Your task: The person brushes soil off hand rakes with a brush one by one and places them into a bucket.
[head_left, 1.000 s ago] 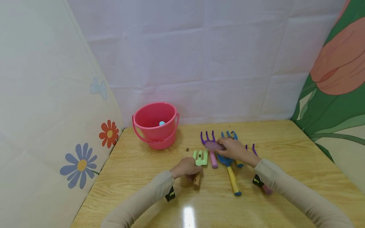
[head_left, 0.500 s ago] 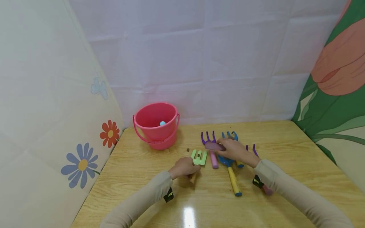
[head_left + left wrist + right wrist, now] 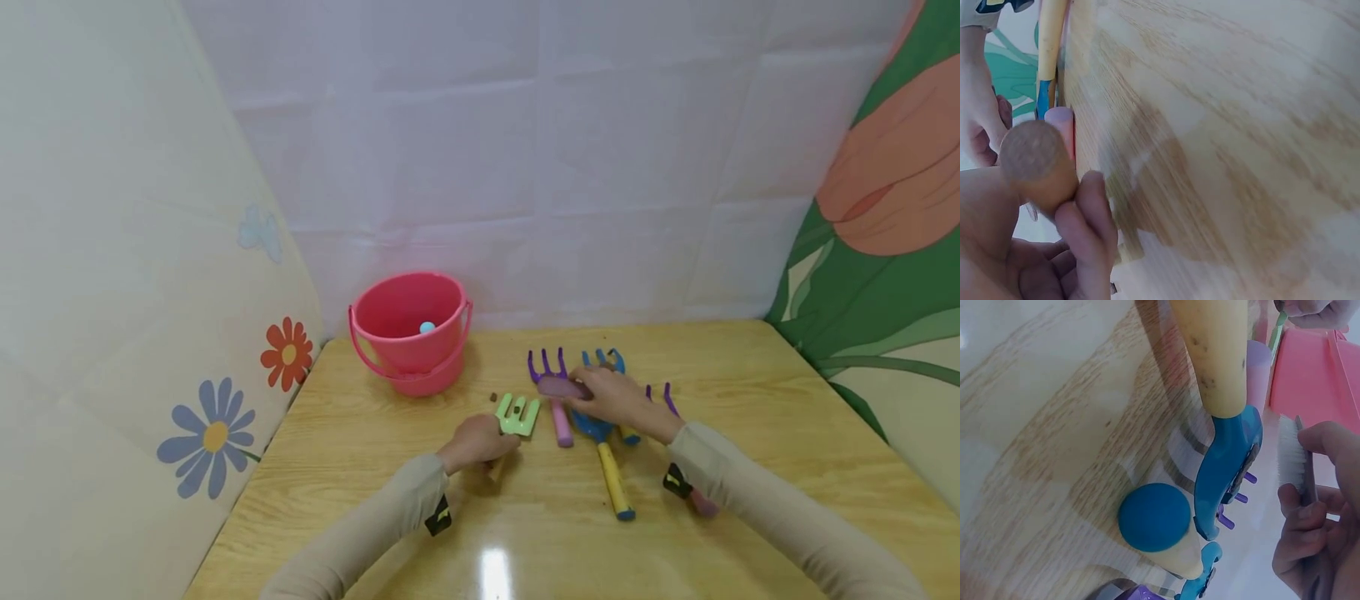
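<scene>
My left hand (image 3: 476, 442) grips the wooden handle (image 3: 1047, 169) of a small green rake (image 3: 517, 415), its tines pointing toward the back. My right hand (image 3: 615, 396) holds a purple brush (image 3: 561, 387) above the tools; the right wrist view shows its white bristles (image 3: 1291, 453). Beneath and beside that hand lie a blue shovel (image 3: 592, 427) with a yellow handle (image 3: 615, 483), a purple rake (image 3: 547, 363) with a pink handle (image 3: 562, 423), and a blue rake (image 3: 617, 360). Another purple rake (image 3: 670, 398) is partly hidden under the right forearm.
A pink bucket (image 3: 408, 333) stands at the back left of the wooden table (image 3: 360, 467), with a light blue round thing (image 3: 427, 327) inside. A small dark crumb (image 3: 492, 397) lies between the bucket and the green rake. Cloth walls enclose the back and sides.
My left hand has moved slightly left with the green rake, whose handle has swung and tines now tilt. The right hand and the brush have stayed nearly in place.
</scene>
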